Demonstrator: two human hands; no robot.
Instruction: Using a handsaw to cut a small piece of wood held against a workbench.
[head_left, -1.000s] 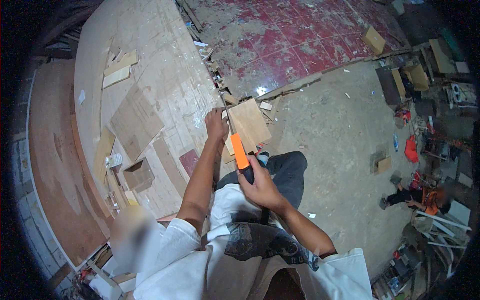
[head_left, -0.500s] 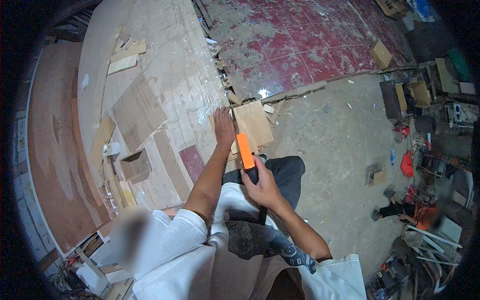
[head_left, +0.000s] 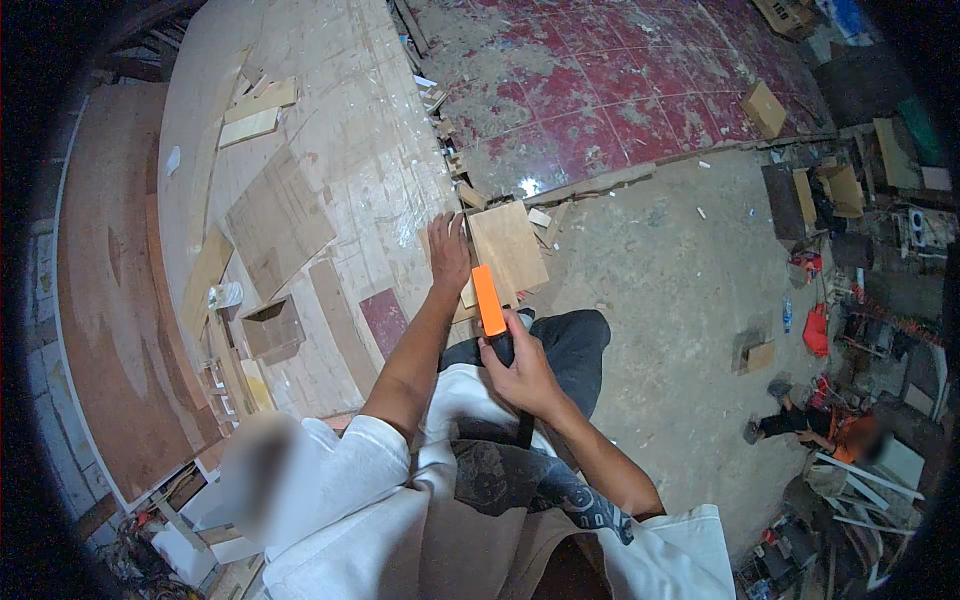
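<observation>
My left hand lies with its fingers stretched over pale wood, just left of a square plywood piece at the edge of the large board surface. My right hand grips a saw with an orange and black handle. Its thin blade runs up beside my left hand, along the left side of the square piece, and is partly hidden. Small offcuts lie by the piece's right edge. My legs in dark trousers are below the wood.
Scattered boards and an open box lie on the left surface. A red tiled floor spans the top, with concrete below it. Another person in orange is at the lower right among clutter, near a red bag.
Since a second ago my left fingers have straightened and shifted slightly right over the wood. The saw and my right hand appear a little further right, as the whole view has shifted slightly.
</observation>
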